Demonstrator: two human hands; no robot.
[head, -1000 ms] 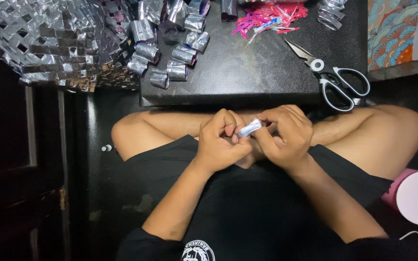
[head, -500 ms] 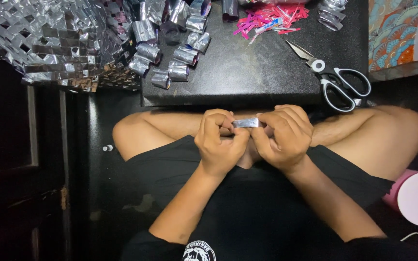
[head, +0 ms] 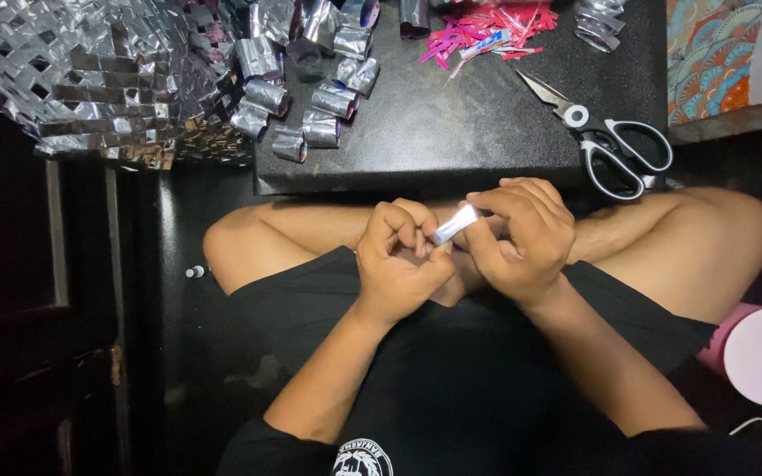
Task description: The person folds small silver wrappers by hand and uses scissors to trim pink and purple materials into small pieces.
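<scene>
Lots done already: a big woven sheet of shiny silver foil strips lies at the top left, w/ a bunch of small folded silver foil pieces beside it on the dark flat board. One more is in the making, not finished. The small shiny silver foil strip sits tilted between both hands, over the lap. Left hand & right hand are curled, fingertips pinched tight on its ends. Black-handled scissors lie untouched.
</scene>
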